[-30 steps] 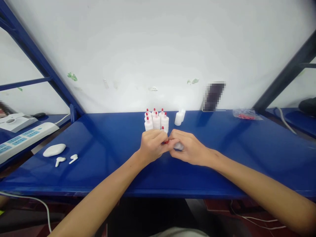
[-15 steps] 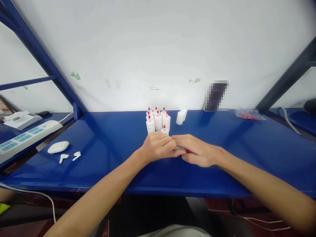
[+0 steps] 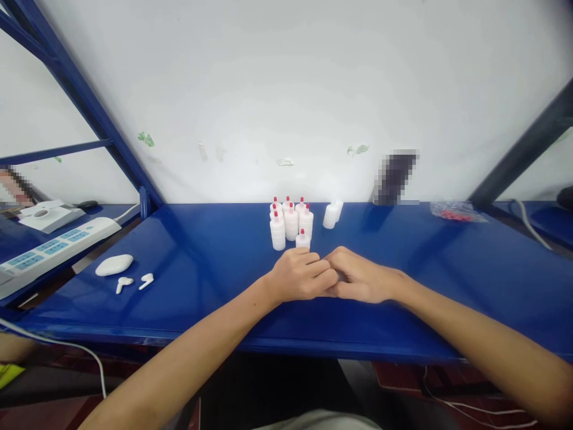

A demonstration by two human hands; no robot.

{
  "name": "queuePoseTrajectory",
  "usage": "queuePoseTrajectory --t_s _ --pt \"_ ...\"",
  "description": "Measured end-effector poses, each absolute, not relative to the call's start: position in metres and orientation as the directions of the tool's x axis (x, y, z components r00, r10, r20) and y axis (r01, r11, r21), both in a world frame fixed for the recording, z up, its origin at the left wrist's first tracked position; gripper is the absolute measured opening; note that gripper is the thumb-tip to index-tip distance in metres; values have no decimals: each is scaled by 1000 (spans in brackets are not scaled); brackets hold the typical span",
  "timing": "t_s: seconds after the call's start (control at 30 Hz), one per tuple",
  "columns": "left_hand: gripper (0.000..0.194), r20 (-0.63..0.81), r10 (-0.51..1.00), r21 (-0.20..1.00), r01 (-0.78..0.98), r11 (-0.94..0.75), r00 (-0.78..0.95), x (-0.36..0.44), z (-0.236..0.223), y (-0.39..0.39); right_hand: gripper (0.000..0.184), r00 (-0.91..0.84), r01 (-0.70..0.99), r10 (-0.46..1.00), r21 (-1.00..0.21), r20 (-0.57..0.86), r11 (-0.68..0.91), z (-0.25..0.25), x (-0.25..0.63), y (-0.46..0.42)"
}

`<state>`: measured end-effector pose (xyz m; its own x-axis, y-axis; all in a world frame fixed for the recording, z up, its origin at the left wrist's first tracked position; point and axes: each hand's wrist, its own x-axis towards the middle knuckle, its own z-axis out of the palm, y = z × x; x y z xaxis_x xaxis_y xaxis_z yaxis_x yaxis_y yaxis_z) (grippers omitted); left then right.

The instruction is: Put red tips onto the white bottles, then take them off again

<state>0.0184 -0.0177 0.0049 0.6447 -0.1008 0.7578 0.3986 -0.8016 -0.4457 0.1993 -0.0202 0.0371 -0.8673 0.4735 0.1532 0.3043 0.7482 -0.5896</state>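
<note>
Glossy blue table (image 3: 215,239) bears cylindrical bottles (image 3: 291,224); left hand (image 3: 303,275) meets right hand (image 3: 362,277), grips unclear.

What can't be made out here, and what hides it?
In the head view:
Anything between the left hand and right hand: covered by them.
Base of the nearest red-tipped bottle: behind the left hand.
Part of the rear white bottle: behind the front one.
Power strip: cut by left edge.

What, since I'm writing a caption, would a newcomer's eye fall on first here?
The left hand and right hand are close together at the middle of the blue table. Just beyond them stand white bottles with red tips. White earbuds lie toward the left.
</note>
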Motion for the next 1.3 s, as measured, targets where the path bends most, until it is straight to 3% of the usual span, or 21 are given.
queuePoseTrajectory --t_s 0.17,0.27,0.37,0.47,0.63,0.77,0.9,1.03,1.2,1.3 --pt "40 774 -70 -426 436 -793 629 18 8 -17 27 -848 313 488 -550 205 775 37 198 -22" --pt "42 742 36 -353 435 -828 670 13 11 -15 21 -809 311 524 -563 265 765 37 201 -18" --pt "46 741 190 -180 463 -868 644 5 13 -9 26 -753 345 582 -569 307 747 35 207 -11" --pt "48 824 304 35 491 -870 479 -5 14 -1 29 -665 420 656 -547 358 724 31 210 -3" --pt "43 875 409 217 546 -810 259 -15 18 7 11 -578 476 741 -596 342 647 25 205 3" --pt "31 893 393 219 553 -804 218 -16 21 8 21 -544 527 785 -607 297 595 19 200 5" --pt "10 927 304 149 526 -837 221 -15 22 9 38 -492 541 794 -589 357 600 18 199 9" --pt "15 937 271 120 527 -841 220 -16 21 10 41 -486 576 771 -514 411 636 28 196 18" --pt "18 925 277 116 500 -858 261 -14 17 10 36 -599 432 686 -555 412 711 39 185 30" --pt "18 928 286 131 508 -851 239 -14 16 10 37 -602 477 701 -531 383 700 36 177 32"
